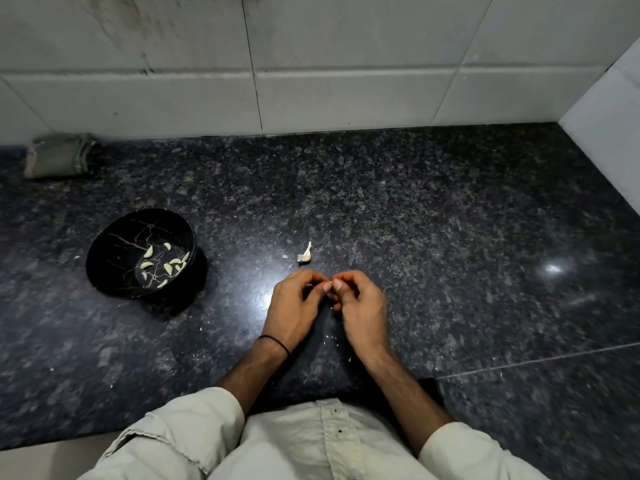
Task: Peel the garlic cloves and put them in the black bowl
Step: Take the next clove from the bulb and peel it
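Observation:
My left hand and my right hand meet fingertip to fingertip low over the dark granite counter, pinching a small garlic clove between them; only a pale sliver of it shows. An unpeeled garlic clove with a papery tail lies on the counter just beyond my hands. The black bowl with thin golden veins stands to the left and holds several peeled cloves.
A folded greenish cloth lies at the back left against the white tiled wall. A white wall closes the right side. Bits of garlic skin are scattered on the counter near my wrists. The counter's front edge runs under my forearms.

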